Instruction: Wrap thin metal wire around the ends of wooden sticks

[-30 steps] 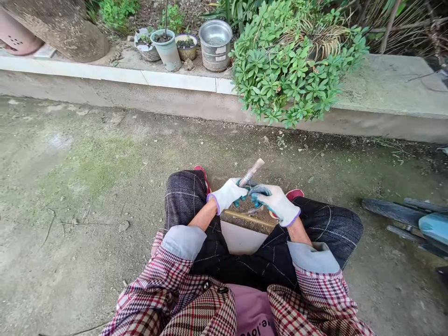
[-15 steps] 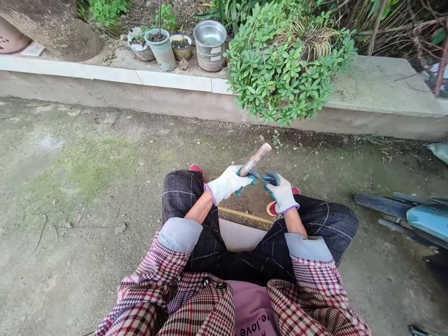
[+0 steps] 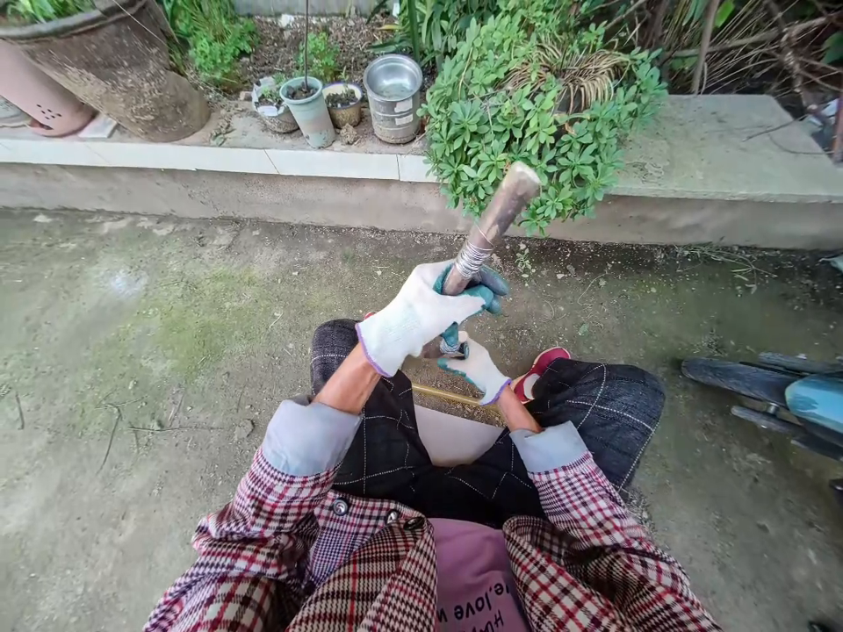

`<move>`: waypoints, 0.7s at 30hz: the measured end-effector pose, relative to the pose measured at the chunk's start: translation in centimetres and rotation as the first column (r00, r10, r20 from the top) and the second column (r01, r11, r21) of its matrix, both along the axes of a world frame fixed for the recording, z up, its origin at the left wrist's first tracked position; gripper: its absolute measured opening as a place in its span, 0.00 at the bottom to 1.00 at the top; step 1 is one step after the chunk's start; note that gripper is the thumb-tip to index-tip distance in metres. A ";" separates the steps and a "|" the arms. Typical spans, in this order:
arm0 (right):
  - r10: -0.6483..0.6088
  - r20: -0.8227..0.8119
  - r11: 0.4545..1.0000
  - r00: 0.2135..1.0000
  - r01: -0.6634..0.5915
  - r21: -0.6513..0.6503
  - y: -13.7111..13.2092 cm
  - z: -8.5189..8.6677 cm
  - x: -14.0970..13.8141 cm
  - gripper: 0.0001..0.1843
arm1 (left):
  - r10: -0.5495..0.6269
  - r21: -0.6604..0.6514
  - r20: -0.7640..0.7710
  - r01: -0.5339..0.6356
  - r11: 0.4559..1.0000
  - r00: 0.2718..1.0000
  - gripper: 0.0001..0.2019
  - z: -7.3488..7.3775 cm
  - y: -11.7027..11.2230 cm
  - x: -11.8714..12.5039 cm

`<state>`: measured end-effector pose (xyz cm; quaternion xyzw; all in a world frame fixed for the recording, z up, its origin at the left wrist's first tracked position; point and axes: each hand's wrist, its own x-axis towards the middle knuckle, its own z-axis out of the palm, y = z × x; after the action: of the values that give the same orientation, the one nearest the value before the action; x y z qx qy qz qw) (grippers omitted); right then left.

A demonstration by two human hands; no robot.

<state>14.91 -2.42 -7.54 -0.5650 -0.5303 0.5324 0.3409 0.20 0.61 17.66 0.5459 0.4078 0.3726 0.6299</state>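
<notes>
A thick wooden stick (image 3: 504, 211), with silvery wire wound round its middle, slants up and to the right in front of me. My left hand (image 3: 421, 312), in a white glove with a dark green palm, is wrapped round the stick just below the wire. Lower down, my right hand (image 3: 475, 364), gloved the same way, has its fingers curled round the stick's lower part near my left wrist. My left hand hides much of that lower part. Beneath the hands, a thin yellow bar (image 3: 448, 395) runs between my knees along a pale flat surface (image 3: 454, 436).
A low tiled ledge (image 3: 198, 158) crosses ahead, bearing a metal pot (image 3: 393, 101), a pale green flowerpot (image 3: 309, 114), a large brown planter (image 3: 132, 75) and a leafy bush (image 3: 527, 114). At the right stands a blue wheeled thing (image 3: 813, 399).
The stick has risen toward me in my left hand and looks larger. My right hand has moved left from beside it onto its lower part. The view has shifted slightly.
</notes>
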 end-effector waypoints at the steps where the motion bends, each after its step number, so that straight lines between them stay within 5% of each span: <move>1: -0.041 -0.018 0.999 0.999 0.041 -0.008 0.0 0.2 -0.1 0.23 | 0.012 -0.003 0.018 -0.012 1.000 1.000 0.07 0.5 -0.4 -0.1; 5: -0.182 -0.153 0.983 0.971 0.177 -0.047 0.2 2.2 0.3 0.25 | 0.107 0.007 0.118 -0.108 0.994 0.987 0.05 1.5 -1.0 -1.6; 9: -0.266 -0.301 0.964 0.916 0.258 -0.067 0.0 5.6 1.4 0.26 | 0.220 0.149 0.264 -0.265 0.953 0.939 0.05 0.7 0.7 -5.9; 14: -0.361 -0.400 0.929 0.842 0.364 -0.071 -0.6 9.0 2.3 0.21 | 0.580 -0.144 0.294 -0.565 0.813 0.760 0.20 -1.4 4.3 -9.4; 21: -0.589 -0.416 0.784 0.692 0.614 -0.090 0.8 8.6 4.4 0.22 | 0.665 -0.253 0.353 -0.617 0.745 0.658 0.20 -4.9 1.4 -7.6</move>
<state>19.27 -1.67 1.06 -0.5682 -0.2440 0.4853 0.6181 -7.41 1.96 12.71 0.2370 0.4477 0.6558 0.5597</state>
